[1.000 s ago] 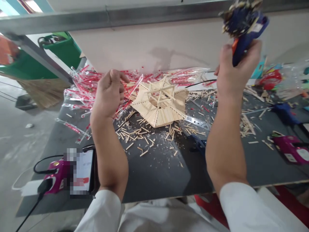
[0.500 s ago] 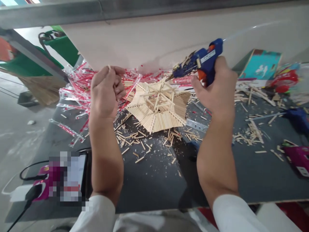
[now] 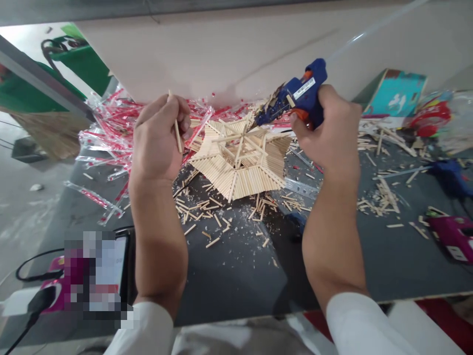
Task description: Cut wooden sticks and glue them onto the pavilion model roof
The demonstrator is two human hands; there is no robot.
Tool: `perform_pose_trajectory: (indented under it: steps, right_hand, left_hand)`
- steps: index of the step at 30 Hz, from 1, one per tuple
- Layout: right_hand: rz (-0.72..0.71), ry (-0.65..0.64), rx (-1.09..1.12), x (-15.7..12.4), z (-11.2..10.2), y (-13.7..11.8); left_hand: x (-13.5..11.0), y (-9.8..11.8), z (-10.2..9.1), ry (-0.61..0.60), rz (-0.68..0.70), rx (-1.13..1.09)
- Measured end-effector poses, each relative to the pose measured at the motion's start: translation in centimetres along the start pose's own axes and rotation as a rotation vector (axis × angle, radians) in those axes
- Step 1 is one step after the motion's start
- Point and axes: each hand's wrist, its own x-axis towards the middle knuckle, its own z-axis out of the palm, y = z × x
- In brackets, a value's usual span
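Note:
My left hand pinches a thin wooden stick upright between thumb and fingers, above the left side of the model. My right hand grips a blue hot glue gun, with an orange trigger and a crust of dried glue and wood bits on its barrel. Its nozzle points down at the top of a hexagonal model of glued wooden sticks, close to the crossed sticks but apparently not touching them. The model stands on a dark table top strewn with cut sticks and shavings.
Red-and-clear wrappers pile behind the model. A metal bracket, a second blue glue gun and a magenta box lie on the table. A pixelated patch covers items at the near left. A pale wall board stands behind.
My right hand has lowered the glue gun and turned its nozzle down to the model. The stick in my left hand now shows clearly. The view has tilted slightly.

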Motion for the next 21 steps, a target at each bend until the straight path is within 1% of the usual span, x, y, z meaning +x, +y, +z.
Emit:
perform_pose_trajectory:
  steps: [4,8,13,17,21]
  right_hand:
    - [-0.015,-0.019,-0.020,-0.01,0.13,-0.24]
    - [-0.024,-0.017,-0.022,-0.05,0.07,-0.41]
    - [-0.029,-0.012,-0.012,0.00,-0.11,-0.62]
    - [-0.029,-0.015,-0.042,0.08,-0.08,-0.64]
    - [-0.042,0.009,-0.103,0.08,0.02,-0.37]
  left_hand:
    - [-0.20,-0.19,-0.35,-0.050,0.071,0.145]
    - [-0.32,-0.27,-0.51,-0.031,0.164,0.223]
    - [-0.61,0.14,-0.37,-0.087,0.248,0.312]
    - [-0.91,0.63,0.16,-0.063,0.288,0.388]
    - [-0.87,0.48,0.21,-0.030,0.281,0.421]
